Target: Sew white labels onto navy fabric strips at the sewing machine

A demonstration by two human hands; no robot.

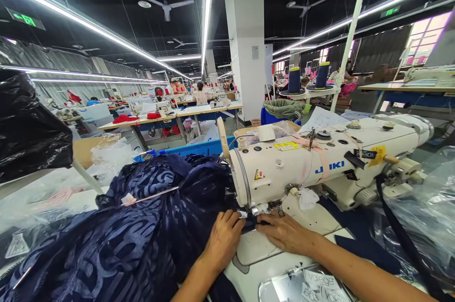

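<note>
A cream sewing machine [295,160] stands before me, its needle area low at the left end of the head. My left hand [224,235] is just left of the needle area, fingers bent and closed on navy fabric [250,225]. On the other side, my right hand [286,234] has its fingers pressed together at the same fabric, thumb side toward me. The fingertips of both are partly hidden by the machine's foot and the cloth. A large heap of navy patterned garment [138,226] spreads left of the machine, against my left forearm.
A metal tray [266,288] with printed labels [316,285] lies at the front edge. Navy strips and clear plastic bags [432,193] are at the right. Blue thread cones [294,80] stand behind; a black plastic bag [31,126] hangs at left. Other people work farther back.
</note>
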